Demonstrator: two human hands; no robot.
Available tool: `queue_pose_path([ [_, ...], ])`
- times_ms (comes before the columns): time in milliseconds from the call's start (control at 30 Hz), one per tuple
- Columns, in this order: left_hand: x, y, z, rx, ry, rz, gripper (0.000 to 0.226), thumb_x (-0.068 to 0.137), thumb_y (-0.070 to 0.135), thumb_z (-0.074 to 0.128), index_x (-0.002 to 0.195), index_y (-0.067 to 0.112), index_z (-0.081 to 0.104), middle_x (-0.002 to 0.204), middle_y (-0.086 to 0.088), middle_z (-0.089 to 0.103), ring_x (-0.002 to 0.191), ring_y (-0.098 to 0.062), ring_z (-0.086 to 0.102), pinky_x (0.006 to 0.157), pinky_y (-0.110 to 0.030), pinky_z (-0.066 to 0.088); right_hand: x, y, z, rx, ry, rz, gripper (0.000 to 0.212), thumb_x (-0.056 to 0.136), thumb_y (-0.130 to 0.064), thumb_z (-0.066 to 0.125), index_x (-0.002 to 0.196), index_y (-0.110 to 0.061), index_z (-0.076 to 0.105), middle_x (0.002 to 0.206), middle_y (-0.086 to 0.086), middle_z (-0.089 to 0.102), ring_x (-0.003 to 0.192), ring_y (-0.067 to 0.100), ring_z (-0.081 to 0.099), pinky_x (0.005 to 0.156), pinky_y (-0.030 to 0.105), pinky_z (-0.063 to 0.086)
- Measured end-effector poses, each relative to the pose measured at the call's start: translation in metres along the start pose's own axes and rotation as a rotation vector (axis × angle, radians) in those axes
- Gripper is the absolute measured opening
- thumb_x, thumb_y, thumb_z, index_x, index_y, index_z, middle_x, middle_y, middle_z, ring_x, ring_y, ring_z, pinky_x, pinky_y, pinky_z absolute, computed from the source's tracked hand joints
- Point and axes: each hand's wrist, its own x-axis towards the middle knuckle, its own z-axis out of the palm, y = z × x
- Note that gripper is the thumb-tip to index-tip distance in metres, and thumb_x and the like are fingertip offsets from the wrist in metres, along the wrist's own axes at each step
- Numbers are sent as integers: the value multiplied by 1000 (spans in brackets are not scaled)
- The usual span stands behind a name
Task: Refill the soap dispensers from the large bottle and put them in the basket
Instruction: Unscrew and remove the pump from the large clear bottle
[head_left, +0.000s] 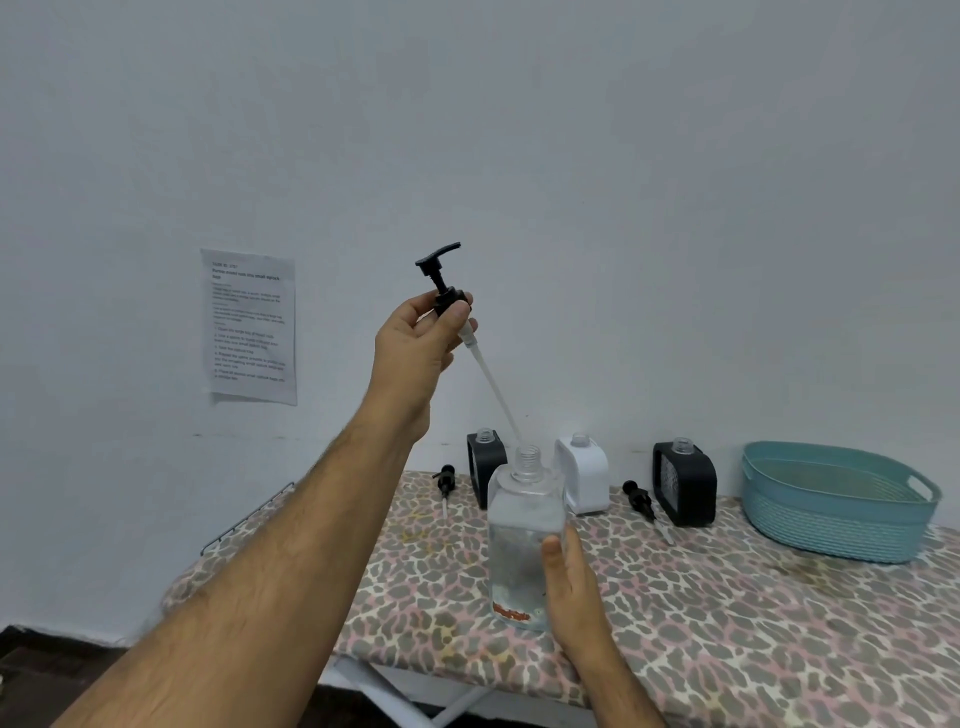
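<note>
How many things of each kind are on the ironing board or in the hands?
Small square dispensers: 3, black, white, black
Black pump heads: 3
Large clear bottle: 1
Teal plastic basket: 1
Total: 8

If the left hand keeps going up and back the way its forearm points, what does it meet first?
Probably nothing before the wall. The left hand, gripping the pump head whose tube still dips into the large bottle, has only bare wall beyond it. Depth is unclear.
</note>
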Motion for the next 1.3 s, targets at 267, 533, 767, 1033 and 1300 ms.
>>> queue_pose_path([
  [267,3,-2,-5,-50,25,-35,25,93,25,67,116,18,62,107,9,74,103,-16,71,99,-41,48,1,3,1,-1,-10,4,97,49,-106,30,128,-51,36,118,-35,45,96,-19,48,67,-1,44],
  [533,10,-1,-21,-154,112,-28,18,94,24,65,111,19,62,108,7,74,102,-19,71,93,-40,53,0,0,0,-5,-3,9,93,48,-106,28,122,-51,40,116,-36,44,94,-20,48,65,-3,42],
  [767,11,-11,-50,-214,204,-71,21,93,32,65,110,19,63,113,8,72,103,-17,71,95,-41,54,2,4,0,-15,-3,6,108,47,-106,27,134,-43,36,117,-29,49,95,-19,47,64,-2,43],
  [1033,11,-40,-91,-240,312,-176,14,95,34,63,98,21,65,113,8,72,102,-15,71,90,-38,55,-1,2,-1,-40,6,19,108,45,-107,24,134,-46,33,114,-38,42,94,-17,49,63,1,43],
  [1300,11,-90,-146,-99,434,-359,26,95,36,63,105,12,68,107,3,72,98,-14,70,86,-36,55,6,16,1,-55,9,3,109,51,-106,25,139,-42,39,128,-19,53,109,-5,53,84,13,42],
])
